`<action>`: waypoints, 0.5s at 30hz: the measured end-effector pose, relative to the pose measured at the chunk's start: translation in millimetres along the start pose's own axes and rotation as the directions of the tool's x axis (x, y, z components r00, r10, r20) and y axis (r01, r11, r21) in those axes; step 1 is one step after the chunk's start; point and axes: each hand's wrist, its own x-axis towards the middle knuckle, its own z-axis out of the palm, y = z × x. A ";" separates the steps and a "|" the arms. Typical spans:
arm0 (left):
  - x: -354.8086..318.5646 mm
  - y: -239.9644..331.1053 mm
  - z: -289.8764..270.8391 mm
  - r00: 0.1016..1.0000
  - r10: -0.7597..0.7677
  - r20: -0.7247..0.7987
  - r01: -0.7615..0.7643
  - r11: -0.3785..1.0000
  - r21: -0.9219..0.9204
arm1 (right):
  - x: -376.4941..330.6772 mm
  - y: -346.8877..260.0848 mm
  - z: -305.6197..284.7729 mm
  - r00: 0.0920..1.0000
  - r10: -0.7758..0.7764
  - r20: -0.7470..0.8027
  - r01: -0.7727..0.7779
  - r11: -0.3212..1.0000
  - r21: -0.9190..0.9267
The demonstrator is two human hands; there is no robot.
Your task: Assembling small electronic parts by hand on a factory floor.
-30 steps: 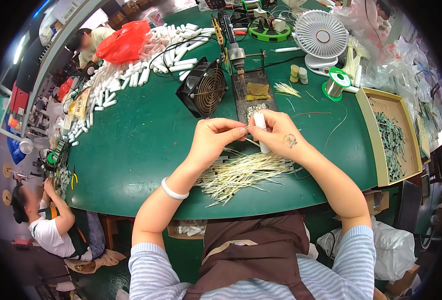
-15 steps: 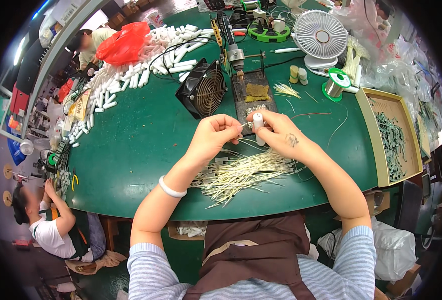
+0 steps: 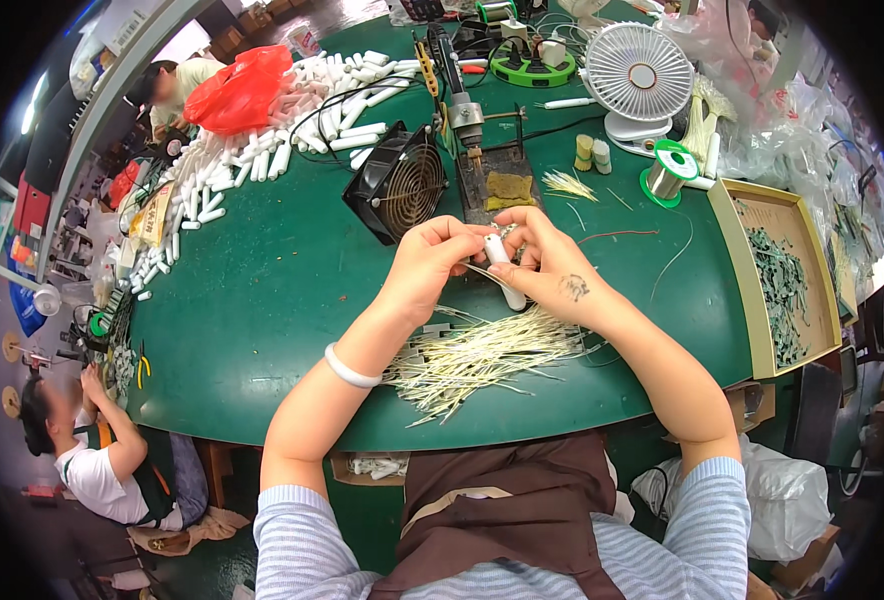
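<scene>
My right hand [image 3: 554, 268] is closed round a white plastic cylinder [image 3: 511, 291], which tilts with its top end toward my left hand. The fingers of my left hand [image 3: 432, 262] are pinched together at that top end, with a thin pale wire between them. Exactly how the wire meets the cylinder is hidden by the fingertips. Just below both hands, a loose heap of thin pale-yellow wires [image 3: 482, 358] lies on the green table [image 3: 252, 350]. Beyond my hands, a soldering iron [image 3: 465, 118] is held in a stand over a yellow-brown sponge [image 3: 510, 190].
A black square fan [image 3: 402, 185] stands left of the iron. Many white cylinders [image 3: 262, 155] are piled at the far left, under a red bag [image 3: 242, 92]. To the right are a white fan [image 3: 640, 80], a solder spool [image 3: 670, 175] and a cardboard tray [image 3: 757, 315] of green pieces.
The white cylinder has tipped from nearly upright, its top now leaning left. My left fingers have come up against that top end, and my right fingers have shifted on it.
</scene>
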 end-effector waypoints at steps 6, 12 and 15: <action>12.7 -5.4 -2.7 0.994 -0.101 0.041 0.106 0.980 -0.168 | 5.8 8.7 0.8 0.999 0.030 -0.030 -0.028 0.998 0.060; 17.6 0.5 -0.7 0.989 -0.117 0.090 0.132 0.973 -0.190 | 8.8 13.5 -2.1 0.998 0.056 -0.029 -0.053 0.992 0.116; 18.3 0.1 -3.0 0.989 -0.121 0.089 0.136 0.974 -0.180 | 10.8 13.0 -0.6 0.997 0.069 -0.029 -0.065 0.991 0.120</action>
